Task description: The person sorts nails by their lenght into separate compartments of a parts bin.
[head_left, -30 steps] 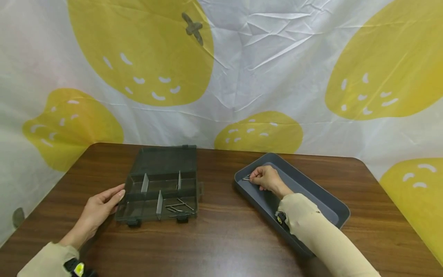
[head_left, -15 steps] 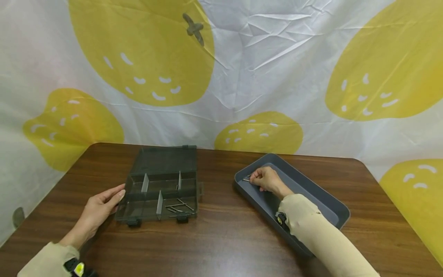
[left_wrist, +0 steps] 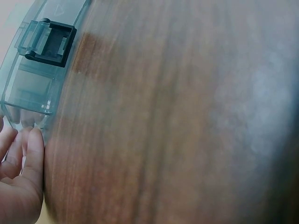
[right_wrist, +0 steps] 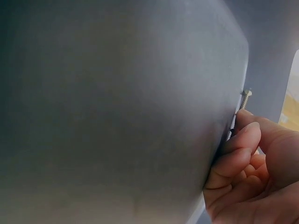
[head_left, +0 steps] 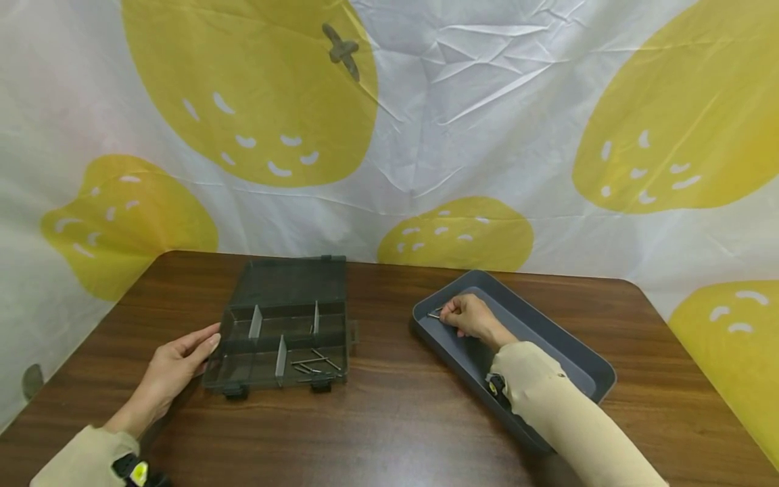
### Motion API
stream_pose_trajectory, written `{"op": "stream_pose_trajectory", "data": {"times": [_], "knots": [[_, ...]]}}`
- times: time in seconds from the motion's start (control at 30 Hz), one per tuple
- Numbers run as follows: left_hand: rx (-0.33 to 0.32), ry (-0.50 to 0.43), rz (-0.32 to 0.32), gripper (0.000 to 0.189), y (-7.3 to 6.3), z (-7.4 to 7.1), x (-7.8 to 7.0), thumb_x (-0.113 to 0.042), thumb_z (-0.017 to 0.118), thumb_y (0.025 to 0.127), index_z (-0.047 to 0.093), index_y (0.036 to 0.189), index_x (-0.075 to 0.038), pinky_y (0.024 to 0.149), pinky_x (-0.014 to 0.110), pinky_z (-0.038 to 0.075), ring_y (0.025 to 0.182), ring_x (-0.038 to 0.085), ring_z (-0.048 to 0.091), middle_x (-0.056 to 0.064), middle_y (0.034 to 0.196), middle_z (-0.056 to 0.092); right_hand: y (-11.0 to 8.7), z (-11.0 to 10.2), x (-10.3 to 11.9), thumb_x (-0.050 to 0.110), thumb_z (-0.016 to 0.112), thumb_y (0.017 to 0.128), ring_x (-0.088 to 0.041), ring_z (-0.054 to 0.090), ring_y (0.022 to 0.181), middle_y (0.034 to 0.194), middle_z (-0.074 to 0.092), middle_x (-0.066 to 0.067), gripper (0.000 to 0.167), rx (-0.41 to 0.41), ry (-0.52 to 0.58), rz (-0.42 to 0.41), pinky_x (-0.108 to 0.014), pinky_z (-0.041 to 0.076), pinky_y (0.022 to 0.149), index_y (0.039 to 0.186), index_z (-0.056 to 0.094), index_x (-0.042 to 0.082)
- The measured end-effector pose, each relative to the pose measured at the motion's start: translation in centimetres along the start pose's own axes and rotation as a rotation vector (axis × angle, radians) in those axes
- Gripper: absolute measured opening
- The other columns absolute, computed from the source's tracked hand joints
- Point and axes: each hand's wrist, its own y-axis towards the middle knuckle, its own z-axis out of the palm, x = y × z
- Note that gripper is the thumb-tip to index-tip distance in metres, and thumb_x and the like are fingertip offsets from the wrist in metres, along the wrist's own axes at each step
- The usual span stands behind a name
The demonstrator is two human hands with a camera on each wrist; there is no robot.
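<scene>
In the head view my left hand rests its fingertips and thumb against the left edge of a dark see-through compartment box, whose lid lies back. The left wrist view shows those fingertips right at the box's corner, below a black latch. Several long thin screws lie in the box's front right compartment. Over at the grey tray, my right hand reaches inside the far left corner. Its thumb and index finger pinch a screw, whose head and threaded shank stick out past the fingertips.
Upright dividers split the box into compartments. Its latches face the near side of the brown wooden table. Behind the table hangs a white cloth with yellow fruit prints.
Both hands stay nearly in place. The right fingers shift very slightly at the screw in the tray's corner. Box and tray have not moved.
</scene>
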Motion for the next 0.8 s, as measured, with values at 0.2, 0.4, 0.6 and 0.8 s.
{"op": "stream_pose_trajectory", "data": {"times": [0.2,0.4,0.6,0.8], "knots": [[0.005,-0.003,-0.001,0.067,0.0,-0.1,0.1,-0.05,0.048,0.094,0.039,0.144,-0.006,0.072,0.013,0.051,0.085,-0.023,0.044,0.019,0.145,0.037,0.1,0.0,-0.1,0.004,0.061,0.089,-0.005,0.045,0.046,0.065,0.06,0.001,0.009,0.006,0.03,0.008,-0.018,0.04,0.043,0.084,0.066,-0.003],[-0.002,-0.003,0.006,0.066,0.1,0.0,0.0,-0.05,0.048,0.094,0.04,0.143,-0.006,0.072,0.014,0.051,0.085,-0.022,0.045,0.02,0.144,0.038,0.0,-0.3,-0.2,0.003,0.058,0.091,-0.005,0.045,0.047,0.066,0.058,0.0,0.011,0.015,0.089,0.014,-0.018,0.04,0.044,0.088,0.065,-0.005],[0.0,-0.005,0.008,0.066,0.0,-0.1,0.0,-0.049,0.048,0.094,0.04,0.143,-0.006,0.072,0.014,0.051,0.085,-0.022,0.045,0.019,0.145,0.037,0.0,-0.7,-0.2,0.002,0.057,0.092,-0.004,0.044,0.047,0.064,0.055,0.001,0.013,0.021,0.143,0.009,-0.017,0.038,0.043,0.091,0.063,-0.009],[0.004,-0.007,0.012,0.065,0.0,-0.1,0.0,-0.048,0.048,0.095,0.04,0.143,-0.005,0.072,0.014,0.051,0.085,-0.022,0.045,0.02,0.144,0.037,-0.1,-1.0,0.1,0.003,0.056,0.092,-0.005,0.045,0.049,0.07,0.057,-0.001,0.015,0.027,0.188,0.023,-0.018,0.039,0.045,0.094,0.062,-0.011]]}}
